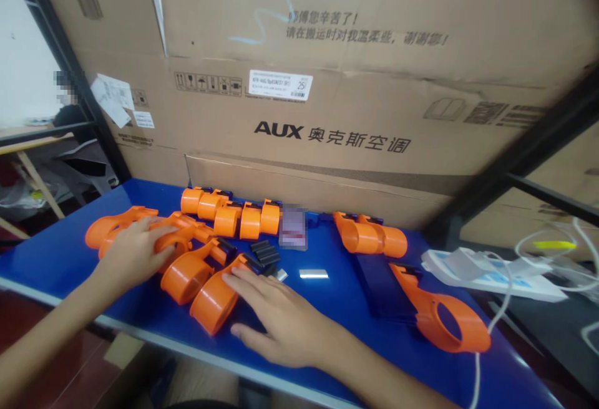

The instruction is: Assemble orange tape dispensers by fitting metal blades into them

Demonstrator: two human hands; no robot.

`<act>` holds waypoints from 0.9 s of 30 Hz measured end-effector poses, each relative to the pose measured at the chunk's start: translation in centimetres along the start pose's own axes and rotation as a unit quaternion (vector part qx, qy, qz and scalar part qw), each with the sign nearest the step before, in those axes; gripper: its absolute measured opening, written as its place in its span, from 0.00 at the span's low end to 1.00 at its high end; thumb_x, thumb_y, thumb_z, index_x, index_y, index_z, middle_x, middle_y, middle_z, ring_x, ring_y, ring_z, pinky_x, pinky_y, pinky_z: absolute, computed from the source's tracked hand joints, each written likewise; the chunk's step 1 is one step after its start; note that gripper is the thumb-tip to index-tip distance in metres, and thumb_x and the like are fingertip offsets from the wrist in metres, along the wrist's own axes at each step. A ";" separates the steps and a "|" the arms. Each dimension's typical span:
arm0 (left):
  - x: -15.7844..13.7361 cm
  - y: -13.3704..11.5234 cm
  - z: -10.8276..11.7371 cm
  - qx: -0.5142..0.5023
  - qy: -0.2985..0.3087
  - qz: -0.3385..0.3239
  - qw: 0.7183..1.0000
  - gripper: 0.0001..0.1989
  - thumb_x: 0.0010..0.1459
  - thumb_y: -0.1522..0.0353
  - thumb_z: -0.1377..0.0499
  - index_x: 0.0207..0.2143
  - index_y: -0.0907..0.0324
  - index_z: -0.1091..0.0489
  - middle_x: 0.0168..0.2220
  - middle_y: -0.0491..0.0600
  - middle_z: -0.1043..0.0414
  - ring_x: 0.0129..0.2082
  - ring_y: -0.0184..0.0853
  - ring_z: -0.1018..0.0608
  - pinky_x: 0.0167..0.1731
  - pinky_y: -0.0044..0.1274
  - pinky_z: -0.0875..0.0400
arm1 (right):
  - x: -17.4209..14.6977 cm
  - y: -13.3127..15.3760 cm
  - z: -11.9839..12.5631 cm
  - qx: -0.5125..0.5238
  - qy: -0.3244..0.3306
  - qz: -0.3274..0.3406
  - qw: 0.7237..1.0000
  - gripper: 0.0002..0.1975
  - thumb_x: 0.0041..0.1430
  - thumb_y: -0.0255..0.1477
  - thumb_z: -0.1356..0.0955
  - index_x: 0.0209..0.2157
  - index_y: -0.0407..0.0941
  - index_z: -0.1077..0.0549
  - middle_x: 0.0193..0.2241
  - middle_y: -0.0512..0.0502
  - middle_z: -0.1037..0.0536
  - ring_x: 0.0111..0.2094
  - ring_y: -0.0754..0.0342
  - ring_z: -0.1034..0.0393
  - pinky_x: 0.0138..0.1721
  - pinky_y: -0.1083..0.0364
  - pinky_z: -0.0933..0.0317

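Orange plastic rings with flat arms, some with dark clip-like ends, lie on a blue tabletop (322, 328). My left hand (133, 250) is over the cluster at the left, its fingers spread around the near side of an orange ring (171, 250). Whether it presses on that ring I cannot tell. Fingers of my right hand (278, 318) stretch to the dark-ended arm of the front orange ring (213, 303), with the thumb apart. Between the hands stands another orange ring (187, 278). Small black ribbed pieces (266, 253) lie just beyond my right fingertips.
Several orange rings (250, 222) line the back, beside a blurred card-like item (293, 228). More orange rings (369, 237) and one large orange ring (449, 322) are at right, near a dark blue flat piece (381, 287). A white power strip (496, 278) with cables borders them. A large cardboard box (327, 110) stands behind.
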State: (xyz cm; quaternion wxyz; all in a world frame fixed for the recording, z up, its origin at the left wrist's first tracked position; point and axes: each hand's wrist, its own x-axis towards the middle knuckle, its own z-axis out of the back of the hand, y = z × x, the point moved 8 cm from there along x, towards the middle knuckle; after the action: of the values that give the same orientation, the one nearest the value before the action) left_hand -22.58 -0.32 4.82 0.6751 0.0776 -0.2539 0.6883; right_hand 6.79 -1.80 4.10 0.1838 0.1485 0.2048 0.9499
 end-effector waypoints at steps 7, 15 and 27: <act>1.2 0.4 2.7 -0.004 0.004 0.040 0.999 0.15 0.58 0.64 0.43 0.44 0.54 0.20 0.50 0.48 0.20 0.54 0.45 0.24 0.56 0.33 0.33 | 0.8 0.1 -0.9 0.028 0.011 0.013 0.999 0.35 0.68 0.37 0.33 0.71 0.44 0.45 0.69 0.36 0.37 0.69 0.40 0.43 0.68 0.39 0.45; 1.2 0.1 9.0 -0.101 -0.103 0.075 0.987 0.14 0.55 0.64 0.41 0.41 0.54 0.20 0.46 0.46 0.19 0.47 0.41 0.20 0.52 0.30 0.29 | 2.2 0.9 -1.4 0.047 0.022 0.028 0.998 0.35 0.68 0.36 0.33 0.72 0.46 0.48 0.69 0.36 0.39 0.69 0.39 0.45 0.68 0.38 0.45; 1.3 -7.1 8.8 -0.213 -0.088 -0.004 0.973 0.13 0.56 0.65 0.43 0.41 0.50 0.21 0.45 0.44 0.20 0.48 0.46 0.21 0.51 0.38 0.26 | 7.9 2.1 -3.0 0.072 0.003 0.065 0.995 0.34 0.67 0.34 0.32 0.70 0.46 0.46 0.65 0.35 0.35 0.65 0.41 0.39 0.61 0.43 0.37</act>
State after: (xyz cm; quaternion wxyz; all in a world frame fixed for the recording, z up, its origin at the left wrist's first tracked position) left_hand -17.91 -3.44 14.72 0.6537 -0.0064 -0.4526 0.6064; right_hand -1.91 -1.38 4.02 0.1097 0.1717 0.2628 0.9431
